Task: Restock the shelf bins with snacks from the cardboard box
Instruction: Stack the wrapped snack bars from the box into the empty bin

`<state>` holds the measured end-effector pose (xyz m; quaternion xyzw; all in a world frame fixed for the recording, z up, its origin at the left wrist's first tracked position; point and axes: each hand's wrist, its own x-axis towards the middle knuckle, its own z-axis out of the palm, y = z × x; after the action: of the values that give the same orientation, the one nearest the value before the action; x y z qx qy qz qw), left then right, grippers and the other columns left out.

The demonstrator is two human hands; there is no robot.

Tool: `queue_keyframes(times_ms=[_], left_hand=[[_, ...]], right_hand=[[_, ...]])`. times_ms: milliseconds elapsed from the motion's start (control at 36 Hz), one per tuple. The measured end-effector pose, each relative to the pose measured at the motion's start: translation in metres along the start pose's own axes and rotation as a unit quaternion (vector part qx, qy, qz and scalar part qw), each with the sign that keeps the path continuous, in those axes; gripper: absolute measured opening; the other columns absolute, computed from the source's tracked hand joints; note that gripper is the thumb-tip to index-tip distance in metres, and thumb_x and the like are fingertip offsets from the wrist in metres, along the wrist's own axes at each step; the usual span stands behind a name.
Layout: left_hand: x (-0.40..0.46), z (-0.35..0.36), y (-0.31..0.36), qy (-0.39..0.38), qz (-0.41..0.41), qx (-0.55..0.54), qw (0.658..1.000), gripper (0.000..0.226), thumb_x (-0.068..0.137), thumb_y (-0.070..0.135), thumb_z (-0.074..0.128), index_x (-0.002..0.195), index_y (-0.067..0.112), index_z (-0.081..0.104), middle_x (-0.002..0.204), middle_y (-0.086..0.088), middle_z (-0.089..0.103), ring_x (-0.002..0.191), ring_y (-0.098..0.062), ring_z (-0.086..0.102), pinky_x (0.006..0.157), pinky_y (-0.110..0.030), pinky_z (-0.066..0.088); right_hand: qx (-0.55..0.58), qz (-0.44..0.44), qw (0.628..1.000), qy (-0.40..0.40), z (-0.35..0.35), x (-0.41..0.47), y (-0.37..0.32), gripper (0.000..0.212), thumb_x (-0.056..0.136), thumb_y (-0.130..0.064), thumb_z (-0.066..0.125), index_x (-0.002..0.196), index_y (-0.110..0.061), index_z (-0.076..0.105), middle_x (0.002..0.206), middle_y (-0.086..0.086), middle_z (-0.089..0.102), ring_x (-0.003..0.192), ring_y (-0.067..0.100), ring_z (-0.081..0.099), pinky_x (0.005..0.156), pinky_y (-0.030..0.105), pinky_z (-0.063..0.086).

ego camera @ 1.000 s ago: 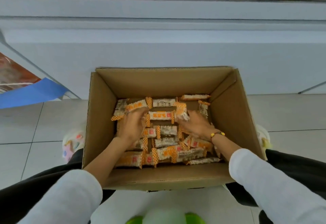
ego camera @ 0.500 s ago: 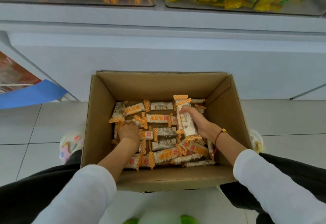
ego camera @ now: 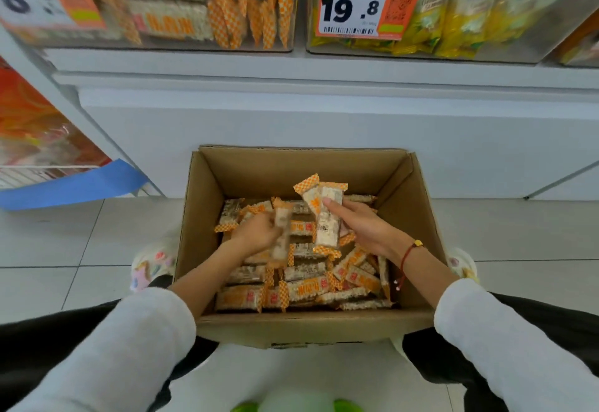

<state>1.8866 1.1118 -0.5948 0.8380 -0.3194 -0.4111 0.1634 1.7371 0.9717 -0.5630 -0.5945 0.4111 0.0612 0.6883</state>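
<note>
An open cardboard box (ego camera: 418, 213) stands on the floor between my knees, holding several orange-and-white wrapped snack bars (ego camera: 301, 291). Inside the box my right hand (ego camera: 359, 226) grips two or so bars (ego camera: 324, 213), held upright above the pile. My left hand (ego camera: 256, 233) grips another bar (ego camera: 282, 233), blurred, its length pointing up and down. Above, a clear shelf bin (ego camera: 181, 9) holds the same orange-and-white bars.
A second clear bin (ego camera: 470, 16) to the right holds yellow packets behind a 19.8 price tag (ego camera: 359, 3). A white shelf base (ego camera: 324, 113) runs behind the box. A blue-edged rack (ego camera: 64, 184) with red packs stands at left. Tiled floor surrounds the box.
Both hands went from pressing into the pile to lifting bars. The right hand raised its bars higher, the left hand picked one up. The head tilted up, showing the shelf bins.
</note>
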Motion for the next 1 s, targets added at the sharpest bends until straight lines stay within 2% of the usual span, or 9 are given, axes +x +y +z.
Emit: queue_keyframes(times_ms=[139,361,444,500,556,639,722,917,1000], left_hand=[[-0.017,-0.028,0.048,0.010,-0.037,-0.342,0.939,0.005,0.098,0.015,0.051,0.101,0.012,0.052,0.076,-0.004,0.055,0.068,-0.015,0.055,0.060,-0.025,0.051],[-0.067,-0.075,0.090,0.015,0.059,-0.387,0.920,0.033,0.099,0.051,0.034,0.117,0.026,0.045,0.097,0.004,0.060,0.094,-0.015,0.058,0.092,-0.035,0.045],[-0.079,-0.087,0.093,-0.041,0.099,-0.386,0.916,0.081,0.072,0.083,0.037,0.142,0.044,0.029,0.143,0.001,0.043,0.122,-0.020,0.052,0.098,-0.035,0.045],[-0.083,-0.093,0.098,-0.043,0.099,-0.360,0.927,0.092,0.065,0.085,0.038,0.146,0.046,0.020,0.146,0.004,0.032,0.130,-0.022,0.045,0.100,-0.035,0.045],[-0.080,-0.100,0.101,0.002,0.060,-0.375,0.925,0.097,0.068,0.087,0.035,0.149,0.035,0.020,0.145,0.000,0.038,0.126,-0.021,0.049,0.087,-0.029,0.051],[-0.078,-0.112,0.101,0.071,0.033,-0.382,0.921,0.088,0.083,0.078,0.031,0.148,0.019,0.028,0.141,-0.004,0.047,0.116,-0.020,0.057,0.071,-0.024,0.053],[-0.086,-0.129,0.096,0.143,0.030,-0.379,0.914,0.069,0.096,0.059,0.032,0.147,0.013,0.026,0.144,-0.005,0.042,0.126,-0.026,0.047,0.102,-0.038,0.044],[-0.125,-0.157,0.093,0.116,0.091,-0.444,0.884,0.069,0.095,0.061,0.030,0.152,0.027,0.015,0.154,0.001,0.026,0.132,-0.022,0.041,0.099,-0.036,0.043],[-0.139,-0.163,0.097,0.119,0.132,-0.430,0.885,0.041,0.098,0.054,0.027,0.128,0.033,0.044,0.119,0.007,0.053,0.103,-0.011,0.055,0.093,-0.030,0.040]], right_hand=[[0.049,-0.039,0.998,0.025,0.006,-0.009,-0.017,0.056,0.081,-0.051,0.067,0.122,-0.013,0.063,0.110,0.001,0.072,0.107,0.019,0.065,0.105,0.042,0.043],[0.046,-0.198,0.971,0.127,0.026,-0.037,-0.064,0.027,0.089,-0.046,0.062,0.106,-0.025,0.068,0.100,0.002,0.072,0.095,0.018,0.067,0.081,0.029,0.051],[-0.029,-0.258,0.953,0.159,0.034,-0.047,-0.080,0.039,0.091,-0.056,0.052,0.101,-0.021,0.064,0.083,0.004,0.062,0.075,0.006,0.059,0.070,0.019,0.044],[-0.077,-0.270,0.945,0.168,0.039,-0.050,-0.088,0.074,0.082,-0.073,0.042,0.127,-0.016,0.054,0.107,-0.001,0.061,0.098,0.006,0.057,0.091,0.026,0.046],[-0.087,-0.275,0.945,0.152,0.044,-0.054,-0.095,0.068,0.081,-0.072,0.037,0.131,-0.027,0.050,0.123,-0.010,0.054,0.114,0.009,0.051,0.105,0.038,0.039],[-0.039,-0.283,0.955,0.085,0.052,-0.063,-0.110,0.019,0.097,-0.042,0.039,0.109,-0.046,0.053,0.119,-0.013,0.057,0.108,0.004,0.055,0.099,0.034,0.043],[0.003,-0.280,0.960,0.031,0.056,-0.071,-0.125,0.029,0.102,-0.019,0.042,0.127,-0.027,0.053,0.117,0.002,0.063,0.097,0.010,0.064,0.076,0.023,0.051],[-0.036,-0.339,0.939,0.038,0.070,-0.084,-0.147,0.026,0.093,-0.033,0.060,0.118,-0.026,0.062,0.110,-0.007,0.068,0.102,0.008,0.065,0.082,0.022,0.051],[-0.054,-0.370,0.927,0.037,0.078,-0.092,-0.161,0.014,0.092,-0.033,0.061,0.104,-0.029,0.068,0.099,-0.009,0.072,0.094,0.007,0.067,0.073,0.016,0.051]])
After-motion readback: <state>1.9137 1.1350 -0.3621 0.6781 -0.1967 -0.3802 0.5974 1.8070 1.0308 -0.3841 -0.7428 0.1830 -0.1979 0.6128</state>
